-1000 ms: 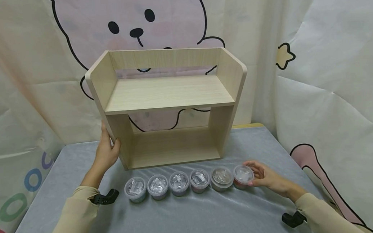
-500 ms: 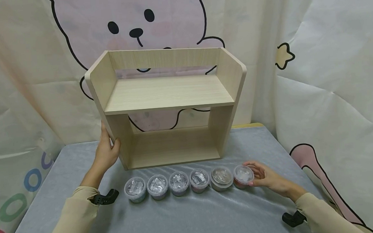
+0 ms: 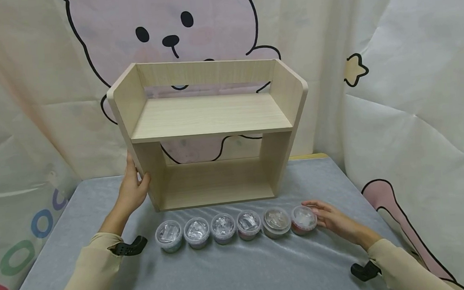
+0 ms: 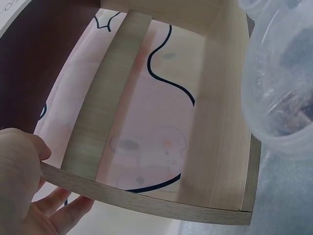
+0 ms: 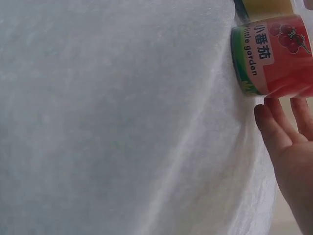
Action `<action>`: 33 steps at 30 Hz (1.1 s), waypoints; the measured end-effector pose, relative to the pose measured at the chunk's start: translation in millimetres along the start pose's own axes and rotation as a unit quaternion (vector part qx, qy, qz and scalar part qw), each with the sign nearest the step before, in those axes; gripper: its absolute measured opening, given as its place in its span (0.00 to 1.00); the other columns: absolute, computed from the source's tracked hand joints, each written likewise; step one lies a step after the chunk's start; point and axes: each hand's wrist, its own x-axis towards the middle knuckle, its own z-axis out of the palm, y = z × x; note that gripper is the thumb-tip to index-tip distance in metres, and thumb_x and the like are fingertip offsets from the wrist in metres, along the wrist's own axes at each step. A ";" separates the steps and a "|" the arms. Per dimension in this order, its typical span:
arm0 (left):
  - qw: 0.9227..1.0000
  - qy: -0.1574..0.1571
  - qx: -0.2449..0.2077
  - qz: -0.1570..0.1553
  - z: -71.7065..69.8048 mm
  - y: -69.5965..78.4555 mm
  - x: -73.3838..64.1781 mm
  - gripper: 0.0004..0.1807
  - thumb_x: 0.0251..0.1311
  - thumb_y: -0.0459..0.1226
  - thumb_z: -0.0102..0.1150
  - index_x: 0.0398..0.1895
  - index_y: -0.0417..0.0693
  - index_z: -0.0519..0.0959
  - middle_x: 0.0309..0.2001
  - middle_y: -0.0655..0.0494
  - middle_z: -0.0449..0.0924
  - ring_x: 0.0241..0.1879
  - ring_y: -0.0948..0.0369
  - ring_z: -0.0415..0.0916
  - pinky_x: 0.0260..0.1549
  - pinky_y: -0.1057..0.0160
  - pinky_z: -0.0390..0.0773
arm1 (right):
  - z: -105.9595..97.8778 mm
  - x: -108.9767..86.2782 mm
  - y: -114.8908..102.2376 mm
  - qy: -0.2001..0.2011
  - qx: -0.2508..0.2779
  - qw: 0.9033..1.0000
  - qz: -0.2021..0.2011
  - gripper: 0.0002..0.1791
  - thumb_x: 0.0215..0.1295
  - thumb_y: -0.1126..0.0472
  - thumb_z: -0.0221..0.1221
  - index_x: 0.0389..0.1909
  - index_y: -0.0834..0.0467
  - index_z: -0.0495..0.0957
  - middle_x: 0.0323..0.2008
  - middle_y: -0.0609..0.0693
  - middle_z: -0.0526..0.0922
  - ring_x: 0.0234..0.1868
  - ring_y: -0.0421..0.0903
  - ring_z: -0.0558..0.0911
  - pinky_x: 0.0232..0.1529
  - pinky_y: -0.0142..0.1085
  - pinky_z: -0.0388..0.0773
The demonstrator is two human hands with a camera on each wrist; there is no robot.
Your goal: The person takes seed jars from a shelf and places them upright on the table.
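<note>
A two-tier wooden shelf stands on the blue cloth. My left hand grips its left side panel, thumb on the front edge and fingers behind. The left wrist view shows the same hand on the edge of the panel. In front of the shelf is a row of lidded plastic cups. Beside the rightmost cup, my right hand has its fingers extended along the far right side. In the right wrist view that cup bears a red "little garden" label with tomatoes, and the fingertips lie close to it.
Other cups, from the leftmost to the grey one, sit side by side. The blue tablecloth spreads before them. A printed curtain hangs behind the shelf, and a yellow edge shows at the back right.
My right hand's thumb has come away from the rightmost cup, so the fingers no longer pinch it. The left hand, shelf and cups have kept their places.
</note>
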 end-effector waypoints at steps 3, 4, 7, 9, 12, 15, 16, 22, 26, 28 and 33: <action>1.000 -0.003 -0.016 0.005 -1.0 0.9 -0.3 0.50 0.69 0.25 0.47 0.82 0.64 0.30 0.80 0.34 0.42 0.70 0.24 0.56 0.45 0.27 0.77 | -0.5 1.3 -2.6 0.010 -0.005 1.000 -0.005 0.27 0.83 0.56 0.38 0.75 0.64 0.56 0.64 0.30 0.69 0.62 0.25 0.73 0.60 0.24 0.74; 1.000 -0.005 -0.021 0.005 -1.1 1.5 -0.3 0.51 0.70 0.26 0.47 0.82 0.65 0.30 0.80 0.35 0.42 0.70 0.23 0.55 0.46 0.27 0.76 | -0.5 1.3 -3.4 0.015 -0.006 1.000 -0.007 0.26 0.83 0.56 0.39 0.75 0.63 0.57 0.63 0.29 0.70 0.62 0.25 0.73 0.59 0.24 0.74; 0.999 -0.011 -0.031 0.004 -1.8 3.2 -1.7 0.50 0.70 0.26 0.48 0.82 0.63 0.31 0.80 0.35 0.42 0.69 0.22 0.55 0.47 0.26 0.76 | 0.0 1.0 -6.8 0.028 -0.012 0.999 -0.017 0.23 0.82 0.56 0.40 0.72 0.55 0.64 0.62 0.27 0.72 0.61 0.25 0.74 0.58 0.24 0.74; 0.999 -0.016 -0.034 0.002 -2.3 4.1 -3.3 0.50 0.70 0.26 0.49 0.82 0.63 0.32 0.79 0.34 0.43 0.69 0.21 0.55 0.48 0.26 0.75 | 0.5 0.8 -9.4 0.037 -0.016 0.999 -0.022 0.20 0.82 0.56 0.41 0.69 0.50 0.67 0.60 0.27 0.73 0.61 0.25 0.74 0.58 0.24 0.75; 0.999 -0.019 -0.035 -0.002 -2.9 4.0 -5.9 0.49 0.70 0.27 0.48 0.82 0.65 0.32 0.78 0.33 0.45 0.69 0.22 0.56 0.48 0.27 0.76 | 1.5 0.9 -13.3 0.055 -0.031 0.998 -0.022 0.19 0.82 0.56 0.42 0.68 0.51 0.68 0.62 0.35 0.75 0.60 0.25 0.75 0.57 0.24 0.75; 0.999 -0.022 -0.031 -0.007 -3.6 2.4 -8.7 0.48 0.72 0.28 0.47 0.82 0.67 0.32 0.78 0.32 0.47 0.68 0.23 0.58 0.47 0.27 0.77 | 2.4 1.8 -16.3 0.078 -0.058 0.995 -0.014 0.23 0.81 0.55 0.44 0.70 0.61 0.65 0.66 0.53 0.74 0.59 0.25 0.76 0.56 0.24 0.76; 0.999 -0.022 -0.031 -0.008 -3.7 1.8 -9.7 0.48 0.72 0.29 0.47 0.82 0.68 0.33 0.78 0.32 0.48 0.68 0.23 0.59 0.47 0.27 0.77 | 2.8 2.3 -17.2 0.086 -0.069 0.994 -0.010 0.24 0.81 0.55 0.45 0.70 0.64 0.63 0.67 0.59 0.73 0.58 0.25 0.76 0.56 0.24 0.76; 0.999 -0.023 -0.023 -0.003 -5.5 -0.2 -17.2 0.45 0.74 0.31 0.47 0.83 0.67 0.36 0.76 0.30 0.53 0.66 0.25 0.64 0.48 0.27 0.77 | 6.3 4.6 -20.1 0.106 -0.127 0.986 -0.005 0.30 0.80 0.54 0.48 0.72 0.70 0.59 0.70 0.73 0.66 0.57 0.23 0.75 0.55 0.25 0.76; 1.000 -0.022 -0.009 -0.002 -6.7 -2.3 -24.7 0.42 0.74 0.31 0.48 0.83 0.65 0.42 0.73 0.32 0.59 0.63 0.29 0.70 0.47 0.30 0.79 | 8.0 3.5 -21.7 0.105 -0.146 0.984 -0.014 0.30 0.80 0.55 0.49 0.71 0.70 0.60 0.70 0.73 0.66 0.56 0.21 0.75 0.55 0.25 0.76; 1.000 -0.022 -0.005 0.000 -6.9 -3.9 -28.3 0.40 0.74 0.31 0.48 0.82 0.63 0.45 0.72 0.32 0.62 0.61 0.30 0.73 0.46 0.31 0.80 | 8.6 3.2 -22.3 0.108 -0.157 0.981 -0.024 0.29 0.79 0.56 0.49 0.71 0.71 0.61 0.69 0.74 0.67 0.56 0.21 0.74 0.54 0.26 0.76; 1.000 -0.018 0.002 0.006 -9.1 -6.5 -35.9 0.37 0.74 0.30 0.47 0.82 0.58 0.50 0.68 0.33 0.66 0.58 0.33 0.76 0.44 0.36 0.82 | 9.4 5.5 -25.4 0.118 -0.188 0.973 -0.057 0.25 0.77 0.59 0.52 0.67 0.70 0.66 0.66 0.75 0.70 0.55 0.24 0.77 0.53 0.24 0.76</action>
